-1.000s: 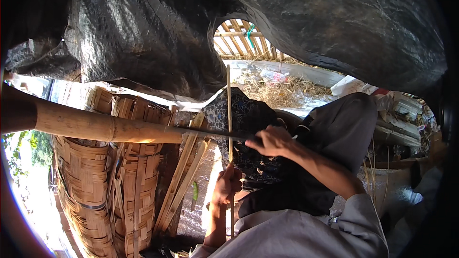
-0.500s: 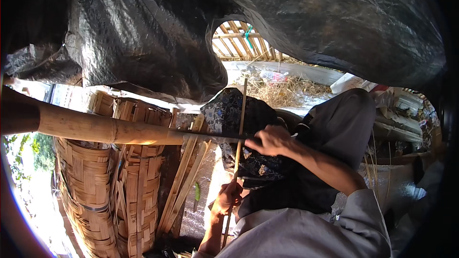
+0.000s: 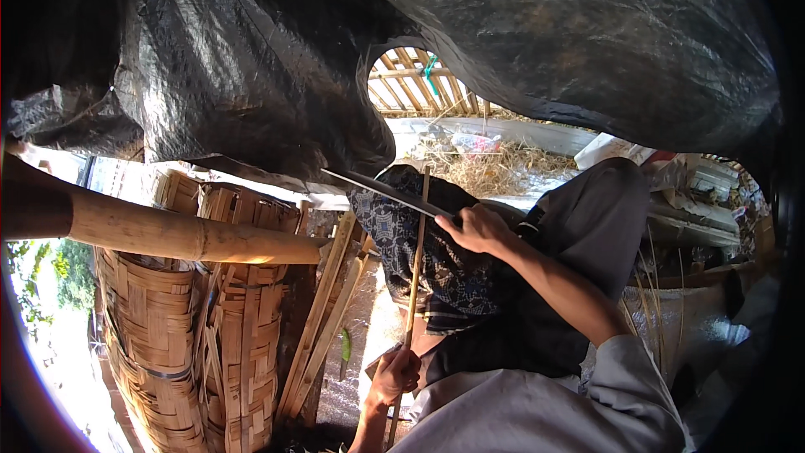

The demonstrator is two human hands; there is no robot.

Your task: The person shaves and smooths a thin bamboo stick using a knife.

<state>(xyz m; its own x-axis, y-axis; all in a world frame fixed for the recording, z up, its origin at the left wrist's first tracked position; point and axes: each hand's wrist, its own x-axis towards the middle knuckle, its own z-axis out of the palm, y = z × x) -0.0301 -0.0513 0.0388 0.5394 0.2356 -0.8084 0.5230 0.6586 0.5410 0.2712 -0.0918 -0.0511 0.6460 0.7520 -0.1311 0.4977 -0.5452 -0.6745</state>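
Observation:
My left hand is closed round a long thin bamboo strip, which stands up lengthwise over my lap. Above it, my right hand grips a long-bladed knife whose handle is hidden in the fingers. The blade points to the far left and crosses the upper part of the strip; whether it touches the strip I cannot tell. Beneath both lies a dark blue patterned cloth over my leg.
A thick bamboo pole juts in from the left above woven bamboo baskets. Split bamboo pieces lean beside them. Dark plastic sheeting hangs overhead, and dry straw lies beyond my knees.
My right hand has shifted slightly farther away, and the knife has swung from nearly level to tilted, its tip raised toward the far left. The left hand has dropped slightly, still holding the strip.

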